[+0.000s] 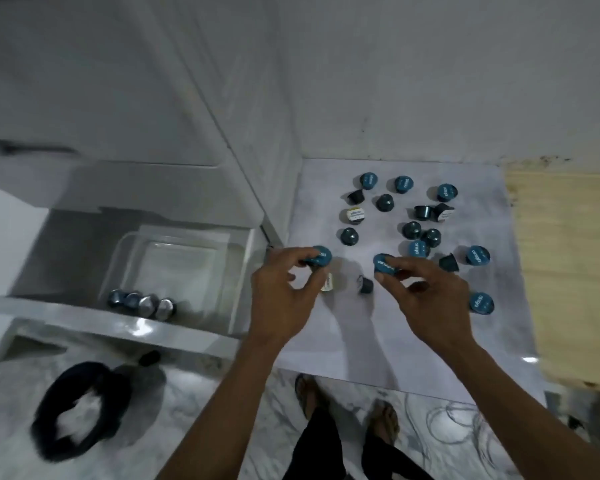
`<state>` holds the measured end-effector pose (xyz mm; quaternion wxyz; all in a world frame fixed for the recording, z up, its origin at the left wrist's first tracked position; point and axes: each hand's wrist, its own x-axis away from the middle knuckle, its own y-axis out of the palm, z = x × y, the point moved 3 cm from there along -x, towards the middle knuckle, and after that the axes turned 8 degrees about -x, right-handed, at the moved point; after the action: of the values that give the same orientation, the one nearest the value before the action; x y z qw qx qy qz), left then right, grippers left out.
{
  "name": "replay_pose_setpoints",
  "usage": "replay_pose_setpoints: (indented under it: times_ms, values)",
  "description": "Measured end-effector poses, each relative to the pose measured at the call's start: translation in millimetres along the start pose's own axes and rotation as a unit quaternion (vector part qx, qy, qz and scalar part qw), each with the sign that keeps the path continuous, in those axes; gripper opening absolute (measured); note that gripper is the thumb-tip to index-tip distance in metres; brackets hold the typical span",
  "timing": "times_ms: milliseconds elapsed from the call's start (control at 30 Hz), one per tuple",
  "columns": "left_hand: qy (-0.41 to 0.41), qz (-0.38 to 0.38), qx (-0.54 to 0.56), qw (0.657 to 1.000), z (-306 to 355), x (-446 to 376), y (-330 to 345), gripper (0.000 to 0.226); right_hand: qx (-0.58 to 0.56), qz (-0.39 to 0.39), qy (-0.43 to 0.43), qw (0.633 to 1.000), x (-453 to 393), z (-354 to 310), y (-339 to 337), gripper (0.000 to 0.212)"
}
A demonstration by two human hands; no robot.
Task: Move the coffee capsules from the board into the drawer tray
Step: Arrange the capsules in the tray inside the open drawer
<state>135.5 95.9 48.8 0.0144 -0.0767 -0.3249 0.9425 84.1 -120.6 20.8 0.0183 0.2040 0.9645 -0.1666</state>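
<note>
Several dark teal coffee capsules [412,230] lie scattered on a pale marble-look board [395,327]. My left hand [284,292] pinches one teal-lidded capsule [318,256] near the board's left edge. My right hand [426,296] pinches another teal-lidded capsule [384,265] at the board's middle. Two small capsules [364,284] lie on the board between my hands. To the left, an open drawer holds a clear plastic tray [125,251] with several capsules [142,303] along its near side.
A bare plywood panel [568,271] borders the board on the right. A white wall stands behind. On the marble floor lie a dark ring-shaped object [80,410], thin wire [458,424], and my feet in sandals [309,393].
</note>
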Motion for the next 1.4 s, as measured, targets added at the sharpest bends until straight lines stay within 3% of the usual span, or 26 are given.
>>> replay_pose_setpoints:
  times_ms: [200,333,433,567,867,1033,1200,1400]
  values:
    - [0.001,0.029,-0.061,0.998,-1,28,-107,0.028,-0.082,-0.072,-0.024,0.994,25,-65,43,0.023]
    - [-0.064,0.033,-0.077,0.994,-37,14,-171,0.023,-0.091,-0.121,-0.087,0.985,34,-106,104,0.023]
    - [-0.101,0.014,-0.083,0.991,-78,-6,-207,0.020,-0.091,-0.169,-0.086,0.978,36,-127,160,0.023]
    - [-0.050,-0.058,-0.125,0.989,-129,-42,-234,0.019,-0.019,-0.187,-0.077,0.979,33,-137,231,0.019]
    - [0.005,-0.247,-0.172,0.954,-212,-101,-210,0.016,0.247,-0.289,0.023,0.925,18,-106,325,0.017]
    - [-0.040,-0.314,-0.151,0.936,-235,-109,-188,0.017,0.313,-0.317,-0.013,0.896,7,-93,346,0.018]
    - [-0.045,-0.339,-0.139,0.929,-248,-110,-181,0.020,0.346,-0.320,-0.061,0.880,10,-79,359,0.016]
    - [-0.043,-0.354,-0.142,0.924,-248,-110,-179,0.022,0.346,-0.320,-0.061,0.880,8,-79,354,0.009]
